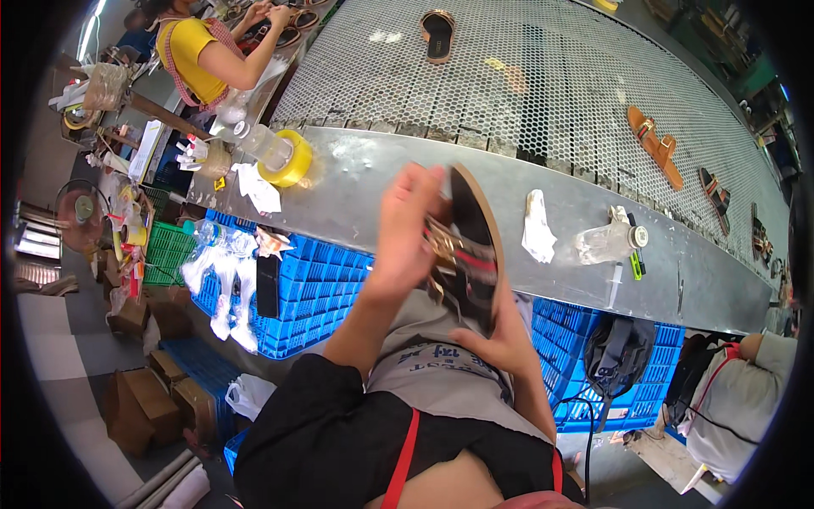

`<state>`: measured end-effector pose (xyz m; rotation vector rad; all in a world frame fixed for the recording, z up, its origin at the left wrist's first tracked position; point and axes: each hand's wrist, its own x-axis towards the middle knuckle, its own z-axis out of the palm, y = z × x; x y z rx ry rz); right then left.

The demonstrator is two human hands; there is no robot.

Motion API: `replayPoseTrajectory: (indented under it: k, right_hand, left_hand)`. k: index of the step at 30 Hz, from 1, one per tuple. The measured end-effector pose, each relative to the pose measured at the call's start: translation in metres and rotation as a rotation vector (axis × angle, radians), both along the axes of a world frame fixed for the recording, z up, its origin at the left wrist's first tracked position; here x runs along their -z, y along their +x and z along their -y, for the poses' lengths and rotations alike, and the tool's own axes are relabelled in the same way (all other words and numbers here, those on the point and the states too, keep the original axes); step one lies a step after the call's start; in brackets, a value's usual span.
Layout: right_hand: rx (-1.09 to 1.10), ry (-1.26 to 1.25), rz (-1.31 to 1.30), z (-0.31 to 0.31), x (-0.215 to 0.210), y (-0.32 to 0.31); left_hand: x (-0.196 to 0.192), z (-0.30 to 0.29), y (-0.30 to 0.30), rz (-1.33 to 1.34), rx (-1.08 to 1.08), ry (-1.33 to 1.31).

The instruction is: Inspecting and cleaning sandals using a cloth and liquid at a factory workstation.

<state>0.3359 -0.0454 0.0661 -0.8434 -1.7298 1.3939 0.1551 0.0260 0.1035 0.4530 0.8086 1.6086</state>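
Our right hand (500,339) is closed around the lower end of one sandal (479,216); our left hand (403,233) is bent at its straps, though blur hides whether those fingers grip or merely press. We judge this to be a step of working on the straps, and the next move calls for a steady right hold while the left fingers find the strap edge. The sandal is tilted, raised over the near edge of the metal worktop (365,170): dark footbed, tan sole rim, dark straps with a red stripe and gold trim. Beyond, toward the worktop's right end, lie a white cloth (538,227) and a clear bottle (604,244).
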Motion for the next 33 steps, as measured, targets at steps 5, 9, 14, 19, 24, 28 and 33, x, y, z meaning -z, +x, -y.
replayPoseTrajectory:
  k: [5,9,14,19,24,28,33]
  right_hand:
    - [0.108,-0.332,-0.155,0.021,0.052,0.008]
    - [0.193,-0.555,-0.304,0.03,0.027,0.005]
    - [0.21,-0.588,-0.235,0.031,0.003,0.008]
    - [0.085,-0.456,-0.168,0.031,-0.004,0.014]
    - [0.073,-0.525,-0.233,0.034,-0.012,0.014]
    - [0.048,-0.535,-0.255,0.038,-0.005,0.018]
    - [0.051,-0.655,-0.299,0.04,-0.004,0.021]
  left_hand:
    - [0.031,0.016,0.008,-0.341,0.147,0.079]
    - [0.034,0.016,0.013,-0.935,0.136,0.368]
    - [0.02,0.012,0.016,-0.865,0.347,0.207]
    - [0.021,0.011,0.02,-0.439,0.313,0.321]
    - [0.024,0.012,0.019,-0.458,0.328,0.327]
    - [0.018,0.016,0.019,-0.558,0.313,0.326]
    - [0.008,0.018,0.02,-0.81,0.236,0.384]
